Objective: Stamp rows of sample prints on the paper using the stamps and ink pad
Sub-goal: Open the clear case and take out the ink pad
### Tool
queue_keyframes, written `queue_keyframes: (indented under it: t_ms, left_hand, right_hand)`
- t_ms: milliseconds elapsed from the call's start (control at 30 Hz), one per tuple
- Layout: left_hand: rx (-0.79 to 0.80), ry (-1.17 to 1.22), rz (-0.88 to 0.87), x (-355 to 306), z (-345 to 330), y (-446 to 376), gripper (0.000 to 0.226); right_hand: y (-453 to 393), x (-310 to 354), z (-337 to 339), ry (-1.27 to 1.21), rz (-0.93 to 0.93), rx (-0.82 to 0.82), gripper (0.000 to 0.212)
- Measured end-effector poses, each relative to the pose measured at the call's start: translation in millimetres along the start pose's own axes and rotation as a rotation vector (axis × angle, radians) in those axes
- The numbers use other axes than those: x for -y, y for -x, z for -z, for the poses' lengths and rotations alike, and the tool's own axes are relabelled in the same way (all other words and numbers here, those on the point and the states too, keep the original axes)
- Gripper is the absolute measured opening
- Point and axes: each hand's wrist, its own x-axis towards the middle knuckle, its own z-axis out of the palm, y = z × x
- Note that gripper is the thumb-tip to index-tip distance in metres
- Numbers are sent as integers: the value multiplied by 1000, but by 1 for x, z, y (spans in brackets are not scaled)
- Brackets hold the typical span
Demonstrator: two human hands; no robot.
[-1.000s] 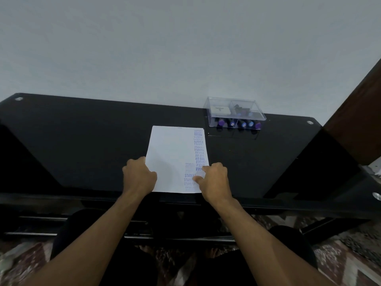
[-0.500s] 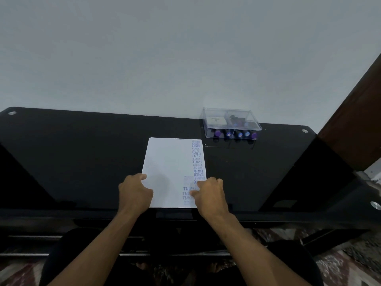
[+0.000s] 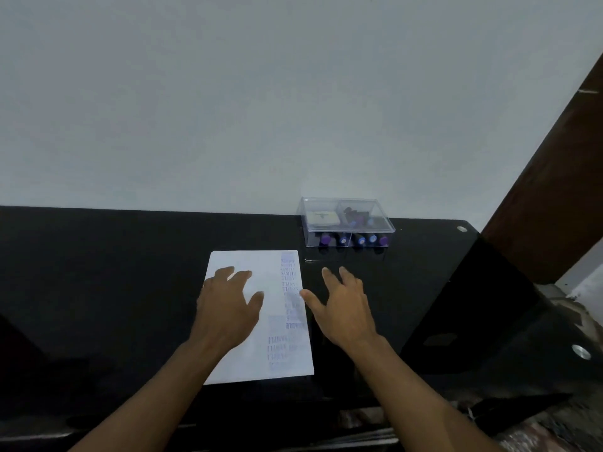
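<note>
Setting: a desk station in a home or small office room; the frame does not settle which. Indicators: a glossy black glass desktop point(image 3: 98, 272) with round metal fasteners point(image 3: 461, 228) at its right corners, set against a plain pale grey wall point(image 3: 261, 93). A dark brown wooden panel point(image 3: 554, 190), possibly a door or cabinet, stands at the right. A patterned red and grey floor covering point(image 3: 554, 432), resembling a carpet, shows at the near right under the desk.
</note>
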Motion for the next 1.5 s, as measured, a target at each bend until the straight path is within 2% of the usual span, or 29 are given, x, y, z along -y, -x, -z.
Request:
queue_keyframes:
  t_ms: [367,533,700,900,1033,1300,1500]
  left_hand:
    - [38,265,-244,-93,-60,-103,56]
    - [88,370,-159,-110,-98,-150,60]
    - [132,359,-75,-115,-128,-183,65]
    - [107,427,-11,-114,-148,-202,63]
    - [70,471,15,-118,-156,-206,58]
    - [46,479,54,-124,-156,-205,57]
    - [33,513,72,-126,-138,-163,56]
  right_hand:
    - [-115,-83,33,-156,-128,-117,77]
    - [-159,-113,37,-201,-134,-118,72]
    - [-198,-133,36,-249,-175,-136,71]
    - [-238,-160,17,-285,-217,-63,74]
    - [-239,-159,18,-370,-173,-101,54]
    - [-228,-153,20,-432,-190,-145,57]
    - [-185,-145,29,-453,-211,-151,57]
